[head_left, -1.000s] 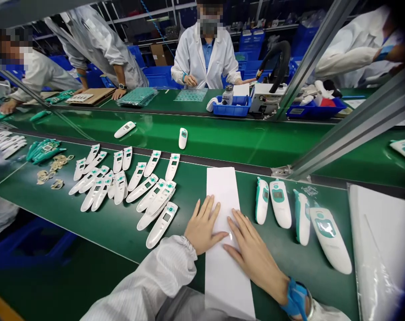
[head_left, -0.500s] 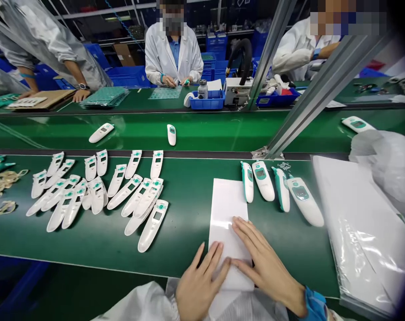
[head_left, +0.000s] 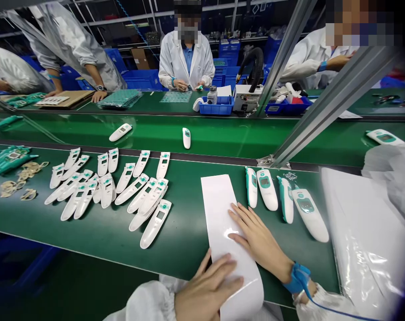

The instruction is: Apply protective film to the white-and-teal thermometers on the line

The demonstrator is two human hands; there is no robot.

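Note:
A long glossy white sheet lies on the green work surface in front of me, its near end bowed up and curving over the table edge. My right hand rests on the sheet's right side, fingers stretched out and open; a blue wrist strap is around that wrist. Lower down, my left hand lies across the near part of the sheet with its fingers spread, slightly blurred. Right of the sheet are several white and green handheld thermometers. To the left lie many white thermometer shell halves.
A clear bag of white sheets lies at the right. Green casings and beige rings lie far left. Two thermometers sit mid-belt, beyond the dark rail. A metal post slants at the right. Co-workers sit and stand opposite.
The sheet has turned slightly, its far end shifting left and its near end bulging upward. My left hand has moved over the near part; the right still lies flat. The view has shifted left.

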